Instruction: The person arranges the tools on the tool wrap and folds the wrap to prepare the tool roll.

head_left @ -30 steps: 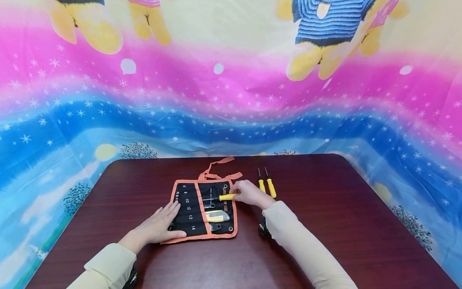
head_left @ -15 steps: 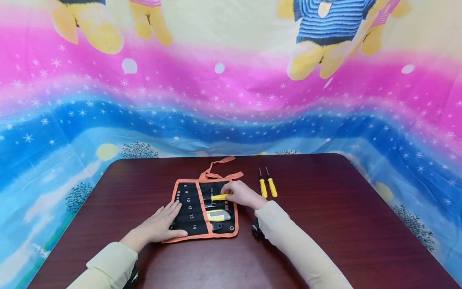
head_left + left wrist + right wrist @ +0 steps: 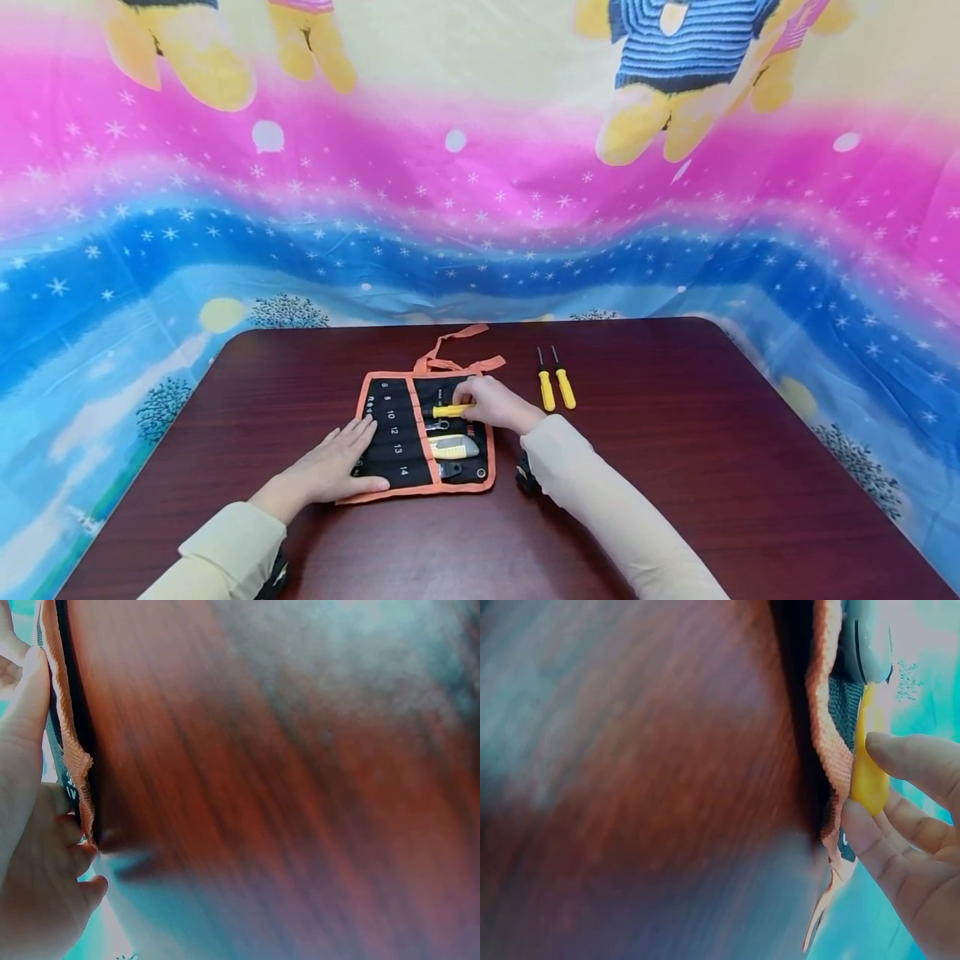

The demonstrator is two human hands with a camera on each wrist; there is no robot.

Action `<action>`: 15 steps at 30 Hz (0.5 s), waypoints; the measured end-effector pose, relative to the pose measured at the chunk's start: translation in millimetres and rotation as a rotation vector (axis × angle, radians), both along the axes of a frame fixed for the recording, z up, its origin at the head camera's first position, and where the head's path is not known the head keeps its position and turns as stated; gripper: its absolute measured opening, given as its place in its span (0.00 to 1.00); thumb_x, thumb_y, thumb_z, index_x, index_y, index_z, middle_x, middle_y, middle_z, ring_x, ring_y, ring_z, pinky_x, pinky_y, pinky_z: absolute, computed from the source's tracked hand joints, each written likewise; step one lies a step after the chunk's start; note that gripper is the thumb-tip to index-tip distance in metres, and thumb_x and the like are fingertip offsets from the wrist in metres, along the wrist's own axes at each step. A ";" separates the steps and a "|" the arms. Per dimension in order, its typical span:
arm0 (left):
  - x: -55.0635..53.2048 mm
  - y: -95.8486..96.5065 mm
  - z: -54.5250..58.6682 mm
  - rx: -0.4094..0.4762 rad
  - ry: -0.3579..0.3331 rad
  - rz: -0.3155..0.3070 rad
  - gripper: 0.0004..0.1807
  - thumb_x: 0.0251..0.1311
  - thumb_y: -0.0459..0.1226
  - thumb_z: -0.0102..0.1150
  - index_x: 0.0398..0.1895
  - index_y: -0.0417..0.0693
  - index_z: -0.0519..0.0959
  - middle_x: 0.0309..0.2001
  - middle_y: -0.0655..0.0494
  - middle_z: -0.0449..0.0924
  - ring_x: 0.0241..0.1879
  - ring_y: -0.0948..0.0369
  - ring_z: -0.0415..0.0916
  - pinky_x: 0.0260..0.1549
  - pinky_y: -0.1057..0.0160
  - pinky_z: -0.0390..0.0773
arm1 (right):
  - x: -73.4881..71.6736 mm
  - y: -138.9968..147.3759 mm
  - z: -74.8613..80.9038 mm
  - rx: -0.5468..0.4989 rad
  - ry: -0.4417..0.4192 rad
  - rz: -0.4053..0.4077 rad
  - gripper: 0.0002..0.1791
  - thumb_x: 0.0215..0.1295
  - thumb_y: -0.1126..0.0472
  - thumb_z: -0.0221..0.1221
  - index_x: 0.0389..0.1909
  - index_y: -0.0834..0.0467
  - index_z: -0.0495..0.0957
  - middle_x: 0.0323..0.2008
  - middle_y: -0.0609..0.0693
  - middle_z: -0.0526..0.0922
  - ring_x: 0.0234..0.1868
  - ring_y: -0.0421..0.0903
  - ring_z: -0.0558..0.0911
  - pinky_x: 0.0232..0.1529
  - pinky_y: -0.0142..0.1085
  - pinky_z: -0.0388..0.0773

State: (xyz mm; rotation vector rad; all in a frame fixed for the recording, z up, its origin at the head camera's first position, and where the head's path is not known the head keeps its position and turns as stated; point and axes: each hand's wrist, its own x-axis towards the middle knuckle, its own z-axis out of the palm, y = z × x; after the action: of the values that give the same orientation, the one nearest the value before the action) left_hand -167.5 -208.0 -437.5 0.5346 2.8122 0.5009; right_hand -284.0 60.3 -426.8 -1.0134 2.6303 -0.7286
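A black tool roll (image 3: 405, 454) with orange edging and numbered pockets lies spread on the table. My left hand (image 3: 330, 467) rests flat across its left side, fingers straight. In my right hand (image 3: 498, 403) the thumb and fingers pinch the yellow handle of a screwdriver (image 3: 448, 411), whose shaft is hidden in a pocket behind the orange band. The right wrist view shows the thumb on the yellow handle (image 3: 868, 772) close to the orange edging. Below it, a yellow and grey utility knife (image 3: 453, 447) and a wrench end (image 3: 438, 426) stick out of other pockets.
Two yellow-handled screwdrivers (image 3: 547, 390) lie side by side on the dark red table (image 3: 600, 467), right of the roll. Orange ties (image 3: 457, 364) trail from the roll's far edge. A dark tool end (image 3: 450, 470) shows in the nearest pocket. A printed cloth (image 3: 480, 250) hangs behind the table.
My right hand has moved left with the screwdriver, whose shaft has slid into the pocket until the handle is close to the orange band. The left hand stays in place.
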 end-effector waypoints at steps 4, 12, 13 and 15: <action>-0.5 0.1 -0.2 0.002 -0.001 0.002 0.54 0.50 0.65 0.53 0.69 0.35 0.52 0.69 0.38 0.49 0.68 0.45 0.43 0.62 0.43 0.45 | -1.5 0.4 0.7 -0.006 0.017 0.026 0.07 0.60 0.68 0.59 0.36 0.56 0.83 0.36 0.46 0.81 0.30 0.37 0.77 0.34 0.28 0.76; 0.3 0.5 0.6 -0.004 -0.004 0.002 0.54 0.50 0.65 0.53 0.69 0.35 0.51 0.69 0.39 0.48 0.68 0.45 0.43 0.62 0.43 0.45 | -3.9 -0.3 0.5 0.007 -0.013 0.012 0.10 0.65 0.67 0.54 0.42 0.59 0.83 0.41 0.51 0.82 0.37 0.39 0.79 0.39 0.30 0.76; 0.2 0.5 0.6 -0.005 -0.004 0.000 0.54 0.50 0.65 0.53 0.69 0.35 0.51 0.69 0.39 0.48 0.68 0.45 0.43 0.62 0.43 0.45 | -3.9 -0.3 0.2 0.010 -0.018 0.006 0.11 0.65 0.67 0.54 0.43 0.59 0.83 0.41 0.51 0.82 0.37 0.39 0.79 0.39 0.30 0.76; 0.3 0.5 0.7 -0.005 -0.005 -0.002 0.54 0.51 0.65 0.53 0.69 0.35 0.51 0.69 0.38 0.48 0.68 0.45 0.42 0.62 0.43 0.45 | -3.8 -0.5 -0.5 0.014 -0.028 -0.006 0.11 0.66 0.67 0.53 0.44 0.59 0.83 0.42 0.51 0.82 0.36 0.39 0.79 0.39 0.30 0.76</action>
State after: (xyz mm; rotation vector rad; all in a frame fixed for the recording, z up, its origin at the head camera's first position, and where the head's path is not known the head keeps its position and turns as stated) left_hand -167.2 -207.4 -436.8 0.5344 2.8066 0.4942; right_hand -287.9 59.9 -427.3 -0.9847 2.6126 -0.7200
